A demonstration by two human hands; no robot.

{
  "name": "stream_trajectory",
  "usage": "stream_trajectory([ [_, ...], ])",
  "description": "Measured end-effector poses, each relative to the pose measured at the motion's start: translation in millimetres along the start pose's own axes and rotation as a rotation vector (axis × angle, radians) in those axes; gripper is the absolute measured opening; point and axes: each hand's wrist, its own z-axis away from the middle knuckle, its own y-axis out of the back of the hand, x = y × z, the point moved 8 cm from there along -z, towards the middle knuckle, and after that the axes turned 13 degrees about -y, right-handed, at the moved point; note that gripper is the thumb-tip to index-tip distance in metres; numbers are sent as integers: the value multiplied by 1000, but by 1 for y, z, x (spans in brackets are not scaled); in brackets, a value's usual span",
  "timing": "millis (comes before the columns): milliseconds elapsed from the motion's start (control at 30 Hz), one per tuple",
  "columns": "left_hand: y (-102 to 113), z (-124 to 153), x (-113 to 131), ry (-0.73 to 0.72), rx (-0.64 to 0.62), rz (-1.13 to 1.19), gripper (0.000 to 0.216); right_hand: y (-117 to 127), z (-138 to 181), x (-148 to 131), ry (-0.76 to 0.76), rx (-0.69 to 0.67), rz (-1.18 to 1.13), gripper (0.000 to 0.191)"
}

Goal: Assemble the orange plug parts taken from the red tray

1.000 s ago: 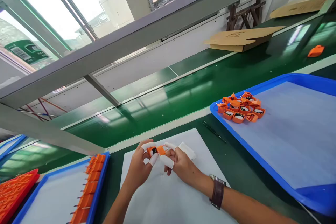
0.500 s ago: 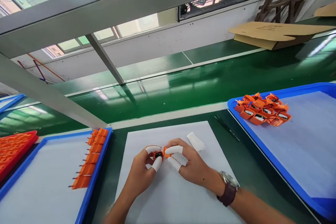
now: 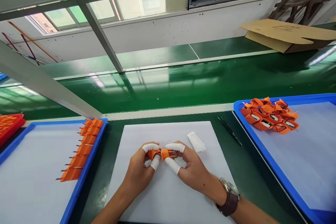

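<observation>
Both my hands meet over a white sheet (image 3: 168, 189) on the green bench, fingertips in white finger cots. My left hand (image 3: 139, 169) pinches one end of a small orange plastic part (image 3: 160, 153), and my right hand (image 3: 190, 168), with a watch on its wrist, pinches the other end. The part looks like two orange pieces held close together. A small white folded wipe (image 3: 196, 142) lies on the sheet just right of my right hand.
A blue tray (image 3: 301, 196) at right holds a heap of orange parts (image 3: 270, 114). Another blue tray (image 3: 78, 189) at left carries a row of orange parts (image 3: 81, 148). Black tweezers (image 3: 230, 130) lie between sheet and right tray. A green conveyor belt (image 3: 183, 84) runs behind, with a cardboard box (image 3: 286, 35).
The camera has tilted down and turned right. My hands have lowered closer to the sheet, and the orange part between my fingers has been turned or pulled slightly apart.
</observation>
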Motion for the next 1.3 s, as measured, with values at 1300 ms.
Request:
stream_trajectory([
  [1300, -15, 3, 24, -449, -19, -272, 50, -5, -3, 19, -181, -57, 66, 18],
])
